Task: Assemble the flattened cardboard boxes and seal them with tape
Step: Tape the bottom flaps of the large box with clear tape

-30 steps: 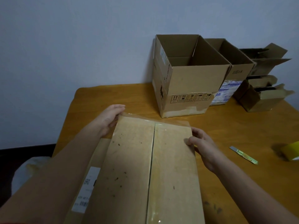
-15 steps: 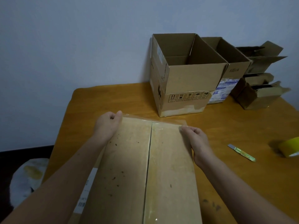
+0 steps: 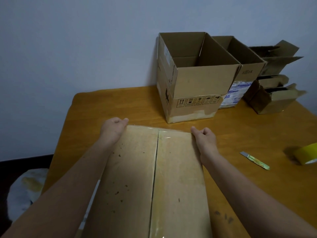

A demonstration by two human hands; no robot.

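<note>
The left hand (image 3: 113,128) curled its fingers over the far left corner of the taped cardboard box (image 3: 151,177), which sat at the near edge of the wooden counter (image 3: 103,107). The right hand (image 3: 205,137) gripped the far right corner likewise. Farther right lay a utility knife (image 3: 254,160) and a yellow tape roll (image 3: 307,153).

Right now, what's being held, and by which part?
Both hands grip the taped cardboard box at its far end: the left hand at the far-left corner, the right hand at the far-right corner. Nothing else is held.
</note>
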